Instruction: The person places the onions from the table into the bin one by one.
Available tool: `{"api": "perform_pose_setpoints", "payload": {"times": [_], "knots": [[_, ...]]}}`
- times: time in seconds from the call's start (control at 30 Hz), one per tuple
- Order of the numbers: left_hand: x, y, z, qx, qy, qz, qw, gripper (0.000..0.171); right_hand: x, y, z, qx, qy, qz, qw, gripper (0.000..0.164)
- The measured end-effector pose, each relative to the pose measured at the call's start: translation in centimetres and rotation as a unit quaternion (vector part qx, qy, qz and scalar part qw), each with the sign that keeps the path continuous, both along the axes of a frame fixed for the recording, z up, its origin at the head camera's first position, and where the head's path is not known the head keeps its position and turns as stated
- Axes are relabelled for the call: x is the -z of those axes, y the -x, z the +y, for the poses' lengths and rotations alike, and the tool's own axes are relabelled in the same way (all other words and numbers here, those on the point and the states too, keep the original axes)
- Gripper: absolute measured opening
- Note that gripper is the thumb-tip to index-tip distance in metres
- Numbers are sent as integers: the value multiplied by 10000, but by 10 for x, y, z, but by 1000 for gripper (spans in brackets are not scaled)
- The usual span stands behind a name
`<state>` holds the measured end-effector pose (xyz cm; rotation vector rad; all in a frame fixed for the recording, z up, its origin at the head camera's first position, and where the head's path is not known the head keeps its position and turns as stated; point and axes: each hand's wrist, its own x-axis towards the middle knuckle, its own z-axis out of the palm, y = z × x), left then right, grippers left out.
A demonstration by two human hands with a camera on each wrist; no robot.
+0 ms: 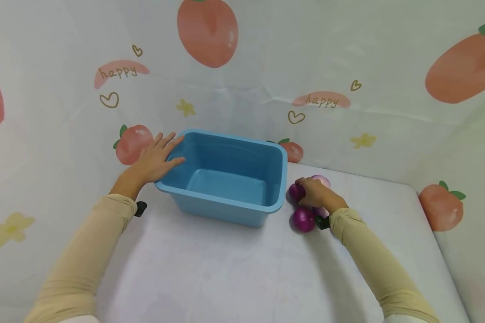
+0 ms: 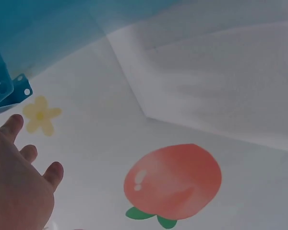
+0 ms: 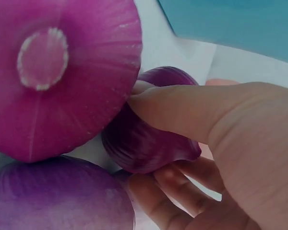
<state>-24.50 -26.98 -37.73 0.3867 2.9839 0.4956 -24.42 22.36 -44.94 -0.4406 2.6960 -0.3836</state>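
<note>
A blue plastic basin (image 1: 222, 211) stands on the white-covered table. My left hand (image 1: 155, 161) rests at its left rim, fingers straight and spread. To the right of the basin, my right hand (image 1: 317, 195) grips a small dark purple onion (image 1: 296, 192). The right wrist view has the thumb across that onion (image 3: 146, 146) and the fingers curled under its other side. Close beside the hand sits a larger magenta onion (image 1: 303, 220). A paler purple one (image 3: 62, 196) lies below it in the right wrist view.
A pale pink-purple onion (image 1: 321, 180) lies behind the right hand, partly covered by it. More purple shows under the right wrist, mostly hidden. A cloth backdrop (image 1: 242, 103) printed with fruit, flowers and hearts rises behind the basin and at the sides.
</note>
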Motion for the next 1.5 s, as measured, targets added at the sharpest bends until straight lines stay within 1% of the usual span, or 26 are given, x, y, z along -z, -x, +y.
{"api": "perform_pose_setpoints", "payload": {"times": [0.17,0.27,0.3,0.4,0.47,0.6,0.67,0.83,1.03,1.17,1.3,1.5], "knots": [[2,1,0,-18,-21,-17,10000,75,2,2,1,117,6,-141,9998,71],[2,1,0,-36,-44,-44,10000,74,2,2,1,15,19,-92,10000,70],[2,0,0,-38,-54,-53,10000,74,1,1,2,46,38,-86,9999,71],[2,1,2,-41,-76,-62,9999,74,-5,0,4,160,229,-21,9996,72],[2,0,2,-48,-103,-54,9999,73,-10,1,7,210,475,92,9986,70],[2,0,2,-81,-128,-48,9999,72,-28,2,12,109,1047,352,9938,68],[1,0,1,-93,-136,-48,9999,72,-38,2,14,76,1287,418,9908,69],[2,-2,-1,-91,-115,-35,9999,71,-68,0,15,73,1673,640,9838,71],[3,-5,-4,-132,-85,-97,9998,73,-104,-4,7,-313,2059,1025,9727,69],[4,-4,-3,-126,-125,-91,9998,73,-127,-4,-3,-524,2259,1237,9648,70],[7,-1,-2,-105,-199,-44,9997,73,-144,-2,-18,-647,2464,1275,9586,73],[8,2,1,-167,-255,-113,9995,73,-159,9,-49,-921,2714,998,9528,77]]}}
